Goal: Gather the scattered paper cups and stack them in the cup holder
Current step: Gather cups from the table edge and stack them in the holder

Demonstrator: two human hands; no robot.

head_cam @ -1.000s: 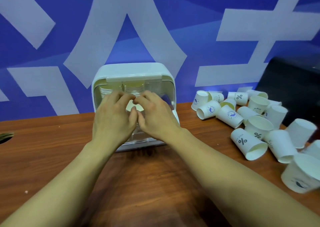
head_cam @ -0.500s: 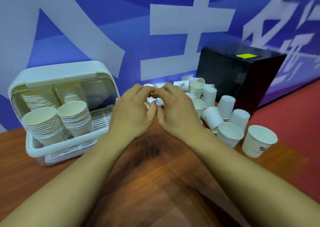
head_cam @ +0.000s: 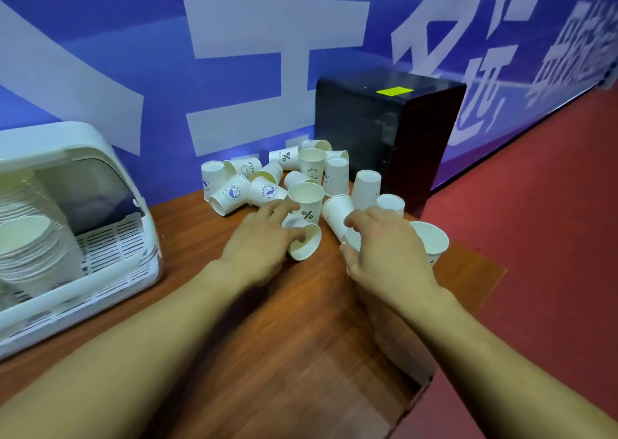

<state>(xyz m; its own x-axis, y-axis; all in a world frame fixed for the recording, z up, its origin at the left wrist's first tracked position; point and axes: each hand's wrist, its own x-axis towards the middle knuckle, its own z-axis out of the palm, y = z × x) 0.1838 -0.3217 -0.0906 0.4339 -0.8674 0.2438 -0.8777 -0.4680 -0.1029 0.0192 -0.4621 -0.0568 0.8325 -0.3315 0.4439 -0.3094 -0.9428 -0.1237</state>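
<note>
Several white paper cups (head_cam: pixel 267 189) lie scattered at the back of the wooden table (head_cam: pixel 284 338). My left hand (head_cam: pixel 261 241) lies over a cup on its side (head_cam: pixel 307 248), thumb hooked at its rim, fingers reaching toward an upright cup with a % mark (head_cam: pixel 306 201). My right hand (head_cam: pixel 384 251) pinches a tilted cup (head_cam: pixel 336 211) between forefinger and thumb. Another upright cup (head_cam: pixel 431 241) stands just behind that hand. The white cup holder (head_cam: pixel 110 284) sits at the left with its lid up, stacks of cups (head_cam: pixel 26 241) inside.
A black box (head_cam: pixel 384 130) with a yellow sticker stands behind the cups at the table's right end. The table's right edge (head_cam: pixel 475 291) drops to a red floor (head_cam: pixel 541 237). A blue wall with white lettering runs behind everything.
The view swung right, from the cup holder to the cup pile. My hands, joined together before, have parted and reached forward onto two cups.
</note>
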